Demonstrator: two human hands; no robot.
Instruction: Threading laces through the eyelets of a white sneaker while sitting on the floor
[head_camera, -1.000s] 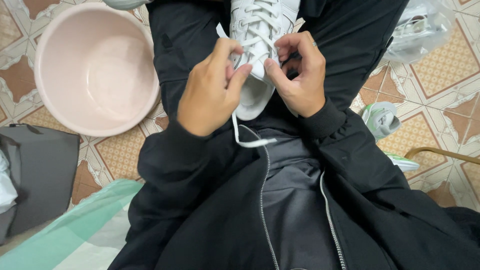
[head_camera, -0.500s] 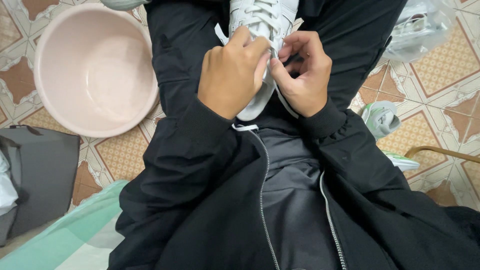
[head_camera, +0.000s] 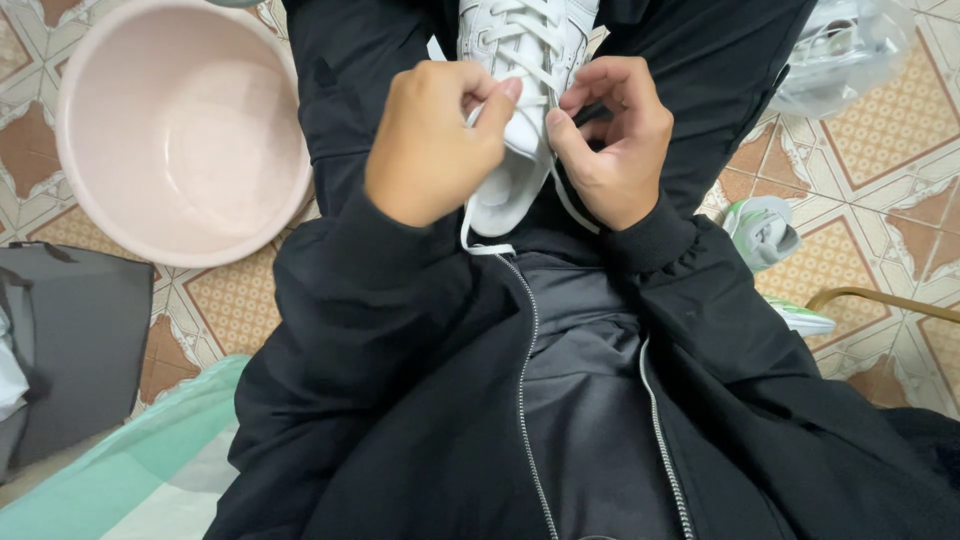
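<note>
Left hand (head_camera: 430, 140) and right hand (head_camera: 615, 135) close together, fingertips pinched

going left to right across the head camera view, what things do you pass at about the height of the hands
Pink basin → left hand → white sneaker → right hand → green-and-white shoe on the tiled floor.

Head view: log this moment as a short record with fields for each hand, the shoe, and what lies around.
left hand: pinching a white lace against the shoe's left side, grip closed
right hand: pinching a lace end at the shoe's right side, grip closed
white shoe: resting on the person's lap between both hands, partly laced
pink basin: on the tiled floor to the left, contents not discernible
grey bag: lower left, on the floor
green-and-white shoe: on the floor to the right
clear plastic bag: upper right
</note>
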